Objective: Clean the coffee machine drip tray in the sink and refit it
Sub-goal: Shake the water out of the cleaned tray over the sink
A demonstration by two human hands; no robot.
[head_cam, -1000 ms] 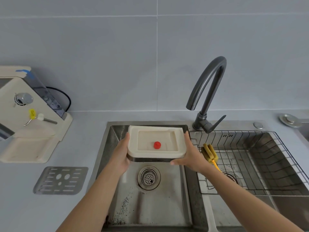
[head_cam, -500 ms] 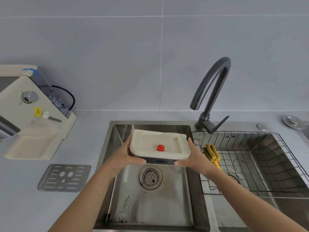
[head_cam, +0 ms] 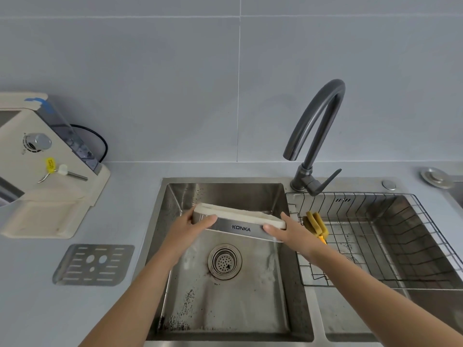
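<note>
The cream drip tray (head_cam: 238, 216) with a silver front marked KONKA hangs over the left sink basin (head_cam: 225, 309), tipped away from me so its open top faces the back wall. My left hand (head_cam: 190, 229) grips its left end and my right hand (head_cam: 290, 230) grips its right end. The red float inside the tray is hidden. The cream coffee machine (head_cam: 42, 171) stands on the counter at the left with its base slot vacant. The metal drip grate (head_cam: 94, 265) lies flat on the counter in front of the machine.
A dark curved faucet (head_cam: 315, 136) rises behind the divider between the basins, spout towards the left basin. A wire rack (head_cam: 375, 236) sits in the right basin with a yellow brush (head_cam: 315, 225) at its left edge. The drain strainer (head_cam: 224, 261) lies below the tray.
Both hands have lowered the tray into the left basin and tipped its far edge down, so the red float and the inside are out of sight and the silver front now faces me.
</note>
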